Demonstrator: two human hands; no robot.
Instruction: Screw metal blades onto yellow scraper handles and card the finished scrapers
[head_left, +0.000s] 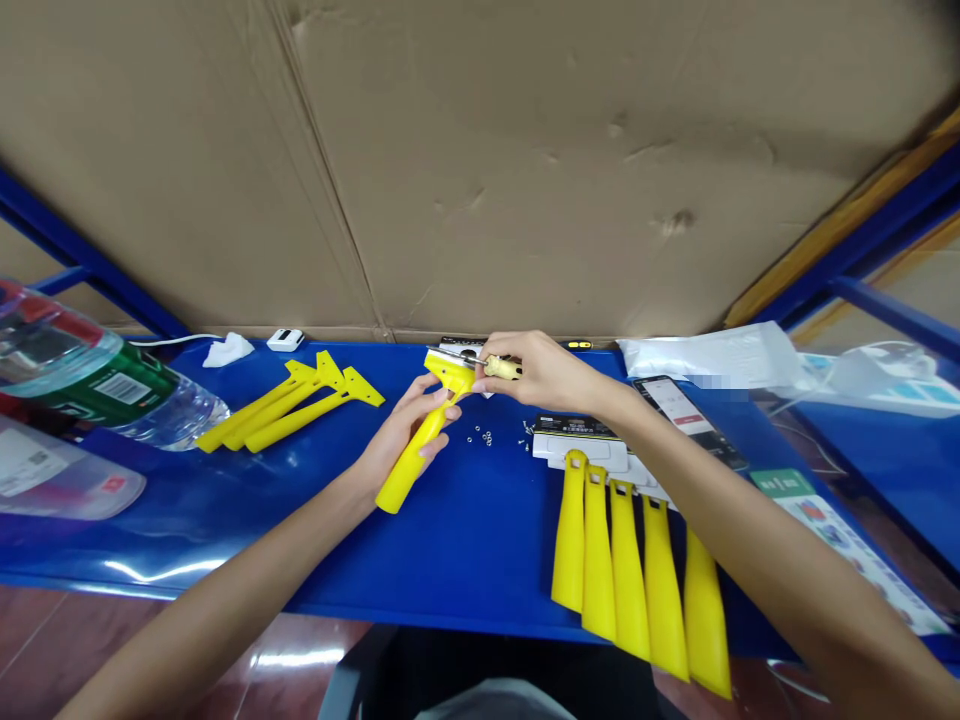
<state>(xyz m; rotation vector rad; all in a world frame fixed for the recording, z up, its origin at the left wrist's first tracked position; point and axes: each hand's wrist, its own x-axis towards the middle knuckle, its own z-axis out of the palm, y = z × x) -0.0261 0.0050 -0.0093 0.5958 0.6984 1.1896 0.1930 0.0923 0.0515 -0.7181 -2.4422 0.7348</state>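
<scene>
My left hand point(409, 425) is closed round a yellow scraper point(411, 470), holding it tilted above the blue table point(480, 560) with its wide head up. In my right hand point(529, 365) is a screwdriver point(504, 369) with a pale yellow handle. The screwdriver's metal shaft points left across the scraper's head; I cannot tell whether its tip touches a screw. Beneath the hands lie several small nuts point(486, 438), with small screws point(528, 430) a little to the right. Three more yellow scrapers point(300, 422) lie together on the left.
Several yellow handles point(628, 570) lie at right, overhanging the front edge, beside white boxes point(577, 450). Further right are a phone point(686, 415), a plastic bag point(697, 355) and a leaflet point(847, 550). A large bottle point(112, 375) and plastic tub point(67, 470) occupy the left; cardboard point(480, 170) stands behind.
</scene>
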